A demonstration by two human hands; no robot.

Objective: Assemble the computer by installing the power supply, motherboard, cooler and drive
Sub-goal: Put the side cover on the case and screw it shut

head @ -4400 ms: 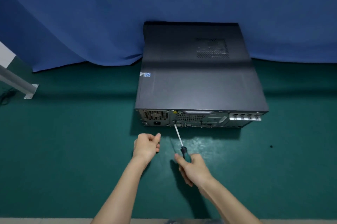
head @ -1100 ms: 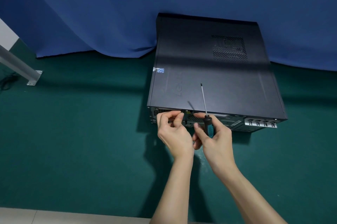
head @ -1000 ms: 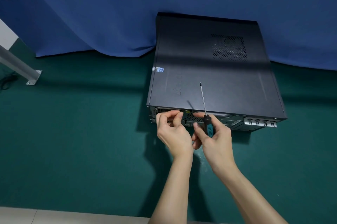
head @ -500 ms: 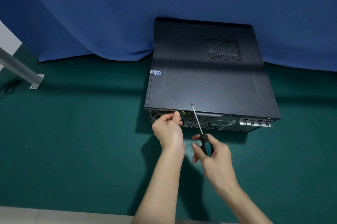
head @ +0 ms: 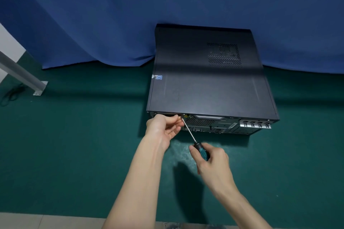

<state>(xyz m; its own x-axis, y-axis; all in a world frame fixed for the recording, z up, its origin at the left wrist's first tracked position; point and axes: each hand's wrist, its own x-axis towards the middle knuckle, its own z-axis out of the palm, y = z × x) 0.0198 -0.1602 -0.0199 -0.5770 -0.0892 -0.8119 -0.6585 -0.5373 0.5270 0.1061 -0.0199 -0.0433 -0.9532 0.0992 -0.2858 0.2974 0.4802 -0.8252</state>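
Both hands busy: right hand grips the screwdriver handle, left hand pinches its tip against the computer case rear.

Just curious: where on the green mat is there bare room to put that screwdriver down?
Bare green mat lies left of the computer case, out to the metal post, and right of the right hand. It is crowded at the case's rear panel, where the left hand and screwdriver meet.

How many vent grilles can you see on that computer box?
2. One perforated patch on the computer case's top, far right; one mesh grille on its rear, right of the screwdriver. The left hand covers part of the rear, so another may be hidden.
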